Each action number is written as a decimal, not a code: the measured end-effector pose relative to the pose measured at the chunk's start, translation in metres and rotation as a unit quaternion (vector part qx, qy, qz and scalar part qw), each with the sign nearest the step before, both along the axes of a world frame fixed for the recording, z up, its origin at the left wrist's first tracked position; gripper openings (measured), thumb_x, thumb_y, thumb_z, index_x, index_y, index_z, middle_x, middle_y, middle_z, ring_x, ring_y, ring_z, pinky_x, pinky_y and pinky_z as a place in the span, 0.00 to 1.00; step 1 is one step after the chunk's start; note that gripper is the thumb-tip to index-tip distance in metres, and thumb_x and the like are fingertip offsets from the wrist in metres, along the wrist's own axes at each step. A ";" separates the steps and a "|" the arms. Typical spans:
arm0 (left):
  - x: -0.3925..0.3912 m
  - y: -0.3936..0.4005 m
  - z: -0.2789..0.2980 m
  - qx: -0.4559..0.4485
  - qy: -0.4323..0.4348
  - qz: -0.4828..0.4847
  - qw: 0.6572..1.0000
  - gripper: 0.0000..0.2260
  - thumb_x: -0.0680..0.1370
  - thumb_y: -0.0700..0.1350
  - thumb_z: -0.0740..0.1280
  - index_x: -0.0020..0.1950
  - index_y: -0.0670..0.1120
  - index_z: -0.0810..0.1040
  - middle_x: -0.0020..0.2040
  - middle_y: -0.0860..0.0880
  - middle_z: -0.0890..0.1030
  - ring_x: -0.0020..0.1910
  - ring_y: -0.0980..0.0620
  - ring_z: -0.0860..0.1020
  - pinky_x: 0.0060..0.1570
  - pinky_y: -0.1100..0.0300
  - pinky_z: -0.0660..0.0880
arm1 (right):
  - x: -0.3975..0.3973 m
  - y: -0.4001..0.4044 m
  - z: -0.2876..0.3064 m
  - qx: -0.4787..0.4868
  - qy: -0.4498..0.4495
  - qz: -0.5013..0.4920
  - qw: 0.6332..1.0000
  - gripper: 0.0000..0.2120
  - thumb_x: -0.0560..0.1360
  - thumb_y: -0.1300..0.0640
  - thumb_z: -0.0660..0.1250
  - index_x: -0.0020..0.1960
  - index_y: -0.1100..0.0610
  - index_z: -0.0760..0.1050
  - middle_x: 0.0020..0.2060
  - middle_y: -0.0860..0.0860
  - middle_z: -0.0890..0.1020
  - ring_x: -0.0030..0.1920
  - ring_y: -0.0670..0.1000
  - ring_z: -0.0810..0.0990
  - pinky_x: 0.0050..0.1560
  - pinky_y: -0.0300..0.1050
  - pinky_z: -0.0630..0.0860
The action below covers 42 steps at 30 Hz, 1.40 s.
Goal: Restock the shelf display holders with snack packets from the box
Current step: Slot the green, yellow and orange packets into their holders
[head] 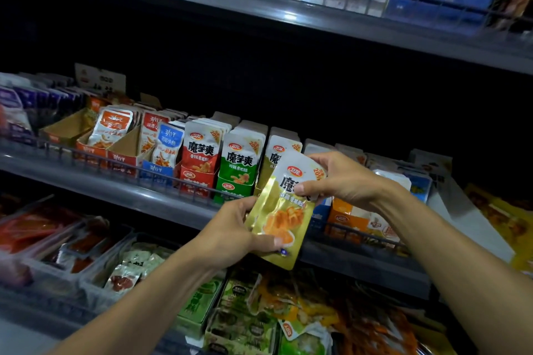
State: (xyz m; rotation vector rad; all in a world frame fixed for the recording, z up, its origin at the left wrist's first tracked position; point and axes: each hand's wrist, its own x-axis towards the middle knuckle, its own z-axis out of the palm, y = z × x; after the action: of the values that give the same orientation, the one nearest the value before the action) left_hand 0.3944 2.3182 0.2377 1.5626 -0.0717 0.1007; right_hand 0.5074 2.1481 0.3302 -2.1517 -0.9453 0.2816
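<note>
In the middle of the frame, the left hand (230,228) holds the bottom of a yellow snack packet (284,210). The right hand (343,179) pinches its top.

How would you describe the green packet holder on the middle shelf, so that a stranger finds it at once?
Look at the middle shelf, behind its low wire rail. Near the centre stand three holders of the same snack brand in a row, just left of the gold packet that both hands hold. The green packet holder is the middle one: red stands on its left, gold on its right, and only it is green.
</note>
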 end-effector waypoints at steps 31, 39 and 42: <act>0.057 0.036 -0.006 0.690 -0.106 0.137 0.703 0.32 0.78 0.55 0.63 0.79 0.52 0.54 0.77 0.46 0.57 0.75 0.42 0.56 0.69 0.43 0.59 | 0.074 0.067 -0.010 -0.208 -0.483 -0.199 0.827 0.27 0.70 0.48 0.77 0.65 0.54 0.73 0.59 0.52 0.80 0.58 0.54 0.78 0.49 0.50 0.77; 0.058 0.036 -0.003 0.683 -0.106 0.132 0.710 0.30 0.78 0.56 0.64 0.78 0.51 0.58 0.75 0.45 0.61 0.74 0.43 0.59 0.70 0.43 0.60 | 0.072 0.068 -0.008 -0.195 -0.502 -0.206 0.817 0.24 0.71 0.47 0.75 0.62 0.53 0.73 0.57 0.52 0.78 0.57 0.54 0.76 0.49 0.51 0.77; 0.054 0.038 0.000 0.681 -0.104 0.131 0.713 0.30 0.78 0.56 0.64 0.77 0.51 0.59 0.76 0.45 0.61 0.74 0.44 0.59 0.70 0.44 0.60 | 0.065 0.066 -0.003 -0.159 -0.504 -0.202 0.825 0.22 0.73 0.46 0.73 0.62 0.54 0.74 0.56 0.52 0.78 0.57 0.53 0.75 0.50 0.48 0.75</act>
State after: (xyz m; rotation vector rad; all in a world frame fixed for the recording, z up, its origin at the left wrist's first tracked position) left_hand 0.4489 2.3562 0.2380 3.0582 -0.1097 0.5477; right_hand 0.5723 2.2143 0.3273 -2.7548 -0.9586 -1.0922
